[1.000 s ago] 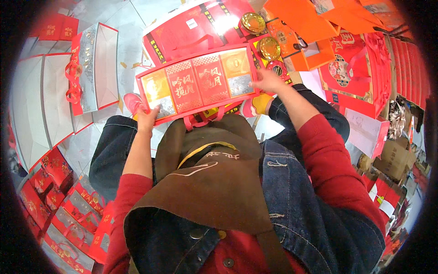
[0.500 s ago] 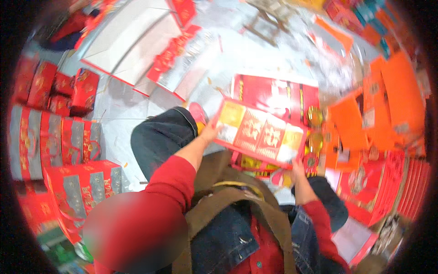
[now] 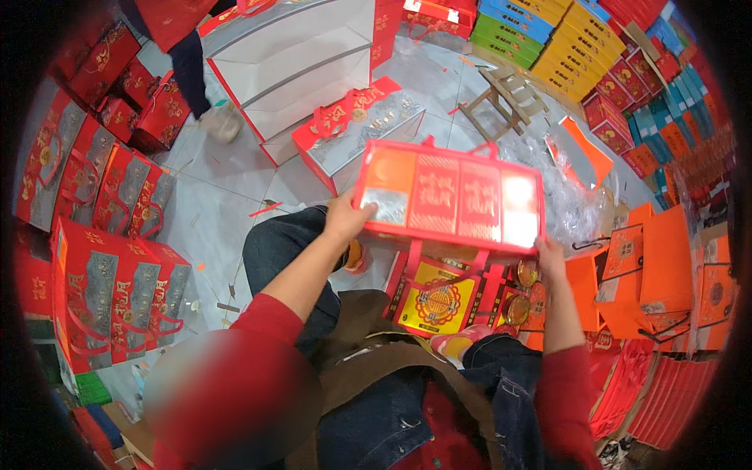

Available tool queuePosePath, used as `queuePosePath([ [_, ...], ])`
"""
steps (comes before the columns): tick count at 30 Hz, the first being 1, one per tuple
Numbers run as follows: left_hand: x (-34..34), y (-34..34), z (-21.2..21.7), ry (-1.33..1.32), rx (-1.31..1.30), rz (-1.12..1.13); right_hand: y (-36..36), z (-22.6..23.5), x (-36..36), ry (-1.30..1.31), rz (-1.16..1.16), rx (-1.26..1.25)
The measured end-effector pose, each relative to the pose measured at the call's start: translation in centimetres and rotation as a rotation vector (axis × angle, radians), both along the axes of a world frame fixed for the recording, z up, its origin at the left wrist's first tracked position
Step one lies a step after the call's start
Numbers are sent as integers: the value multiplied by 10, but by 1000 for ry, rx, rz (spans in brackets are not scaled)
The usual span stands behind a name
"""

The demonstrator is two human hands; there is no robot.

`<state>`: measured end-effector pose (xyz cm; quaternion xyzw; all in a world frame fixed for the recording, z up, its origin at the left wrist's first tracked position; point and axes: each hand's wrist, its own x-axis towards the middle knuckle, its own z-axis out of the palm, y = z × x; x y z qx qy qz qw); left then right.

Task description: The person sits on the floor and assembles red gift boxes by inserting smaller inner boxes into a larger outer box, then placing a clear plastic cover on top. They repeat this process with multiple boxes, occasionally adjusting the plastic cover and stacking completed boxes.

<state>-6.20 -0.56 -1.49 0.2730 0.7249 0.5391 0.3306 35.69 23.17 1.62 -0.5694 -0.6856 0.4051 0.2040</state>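
Note:
A long red gift box point(image 3: 456, 196) hangs in the air in front of my knees. Its upper face has two red patterned panels in the middle and shiny gold and silver panels at the ends. My left hand point(image 3: 347, 219) grips its left end, thumb on the top. My right hand point(image 3: 551, 257) holds the near right corner, its fingers partly hidden. Red strap handles show at the box's far and near edges. Below it, close to my feet, lies a yellow and red patterned box point(image 3: 435, 291), beside round gold-topped containers point(image 3: 517, 309).
Red and grey gift boxes point(image 3: 117, 309) stand along the left. Ahead are a large white-sided red box point(image 3: 301, 63), a red-handled box point(image 3: 368, 133) and a wooden stool point(image 3: 497, 102). Orange bags point(image 3: 666, 262) crowd the right. Another person's leg point(image 3: 189, 74) stands far left.
The gift box has risen away from my body and turned more level, both hands still on it. More of the yellow box shows underneath. The other person's leg has come into view.

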Motion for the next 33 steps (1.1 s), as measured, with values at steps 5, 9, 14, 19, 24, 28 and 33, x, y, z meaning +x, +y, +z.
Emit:
queuePosePath([
  [5, -99, -10, 51, -179, 15, 219, 66, 111, -219, -105, 146, -61],
  [9, -174, 15, 41, -213, 48, 370, 145, 140, -351, -277, 320, 137],
  [14, -221, 38, 70, -198, -148, 384, 179, 132, -462, -186, 221, 96],
  [19, -237, 38, 79, -249, -50, 348, 230, 83, -513, -55, 295, 132],
  [24, -229, 58, 47, 49, 186, 518, 233, 49, -527, 179, 294, 102],
  [28, -211, 56, 34, 445, 214, 458, 235, 42, -517, -86, 134, 410],
  [33, -154, 58, 34, 231, 481, 546, 235, 15, -457, -1, -8, 446],
])
